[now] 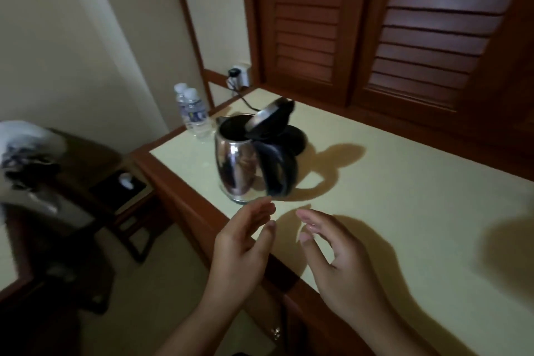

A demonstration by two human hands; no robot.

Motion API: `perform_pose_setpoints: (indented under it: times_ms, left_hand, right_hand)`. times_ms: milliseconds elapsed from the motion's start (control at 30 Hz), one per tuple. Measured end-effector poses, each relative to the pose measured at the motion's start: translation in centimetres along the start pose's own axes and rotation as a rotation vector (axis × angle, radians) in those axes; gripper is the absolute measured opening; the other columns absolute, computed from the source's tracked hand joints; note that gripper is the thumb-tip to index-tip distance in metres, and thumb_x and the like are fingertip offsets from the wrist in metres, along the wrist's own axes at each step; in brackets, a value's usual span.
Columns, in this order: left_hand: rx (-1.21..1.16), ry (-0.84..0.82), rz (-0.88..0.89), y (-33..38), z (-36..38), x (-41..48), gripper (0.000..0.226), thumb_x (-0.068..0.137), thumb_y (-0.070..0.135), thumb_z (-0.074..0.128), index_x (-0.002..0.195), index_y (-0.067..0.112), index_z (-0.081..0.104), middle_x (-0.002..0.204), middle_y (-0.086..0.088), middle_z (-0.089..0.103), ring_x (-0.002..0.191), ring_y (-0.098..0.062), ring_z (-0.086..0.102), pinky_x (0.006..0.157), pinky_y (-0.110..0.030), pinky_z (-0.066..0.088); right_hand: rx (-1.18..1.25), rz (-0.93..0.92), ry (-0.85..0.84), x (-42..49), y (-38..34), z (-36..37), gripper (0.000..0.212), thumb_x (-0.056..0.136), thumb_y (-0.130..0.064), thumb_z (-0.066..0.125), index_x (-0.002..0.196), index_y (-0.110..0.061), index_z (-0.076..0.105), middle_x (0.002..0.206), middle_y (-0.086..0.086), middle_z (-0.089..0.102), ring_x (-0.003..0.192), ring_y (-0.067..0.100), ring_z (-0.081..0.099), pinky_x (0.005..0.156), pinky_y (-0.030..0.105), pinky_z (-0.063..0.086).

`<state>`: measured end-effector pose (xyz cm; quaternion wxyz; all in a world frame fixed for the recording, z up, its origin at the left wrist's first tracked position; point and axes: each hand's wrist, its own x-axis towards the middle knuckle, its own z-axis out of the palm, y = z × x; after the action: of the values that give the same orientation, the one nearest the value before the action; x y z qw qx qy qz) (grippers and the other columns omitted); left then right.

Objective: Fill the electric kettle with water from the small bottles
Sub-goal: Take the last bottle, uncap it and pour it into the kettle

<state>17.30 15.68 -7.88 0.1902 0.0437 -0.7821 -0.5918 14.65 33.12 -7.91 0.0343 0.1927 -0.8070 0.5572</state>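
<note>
A steel electric kettle [241, 166] with a black handle stands on the pale tabletop [390, 205], its lid [270, 117] tipped up and open. Behind it lies the black kettle base [296, 139]. Two small capped water bottles [195, 114] stand together at the table's far left corner, left of the kettle. My left hand [241, 243] and my right hand [335, 248] hover just in front of the kettle, palms facing each other, fingers relaxed, holding nothing.
A wall socket with a plug and cord [238, 76] sits behind the table. Dark louvred wooden doors [375, 26] rise along the back. A low dark side table [109, 182] stands to the left, below the table edge [185, 202].
</note>
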Motion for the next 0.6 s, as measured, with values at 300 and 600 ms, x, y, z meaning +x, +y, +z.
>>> perform_pose_setpoints:
  times_ms: [300, 600]
  left_hand:
    - [0.029, 0.216, 0.034, 0.4, -9.3, 4.7, 0.033, 0.100, 0.007, 0.066, 0.129, 0.022, 0.069, 0.116, 0.009, 0.076, 0.116, -0.006, 0.070, 0.098, -0.021, 0.056]
    - [0.019, 0.174, 0.109, -3.8, -17.3, 15.8, 0.036, 0.100, 0.006, 0.065, 0.134, 0.018, 0.067, 0.119, 0.005, 0.075, 0.117, -0.010, 0.070, 0.102, -0.031, 0.056]
  right_hand:
    - [0.070, -0.134, -0.129, 4.9, -5.7, 7.0, 0.041, 0.098, -0.020, 0.063, 0.137, -0.033, 0.059, 0.133, -0.026, 0.061, 0.125, -0.004, 0.055, 0.100, 0.013, 0.044]
    - [0.010, -0.215, -0.038, 14.3, -11.3, 17.5, 0.039, 0.103, -0.022, 0.056, 0.142, -0.024, 0.055, 0.136, -0.018, 0.057, 0.129, -0.005, 0.050, 0.104, 0.015, 0.041]
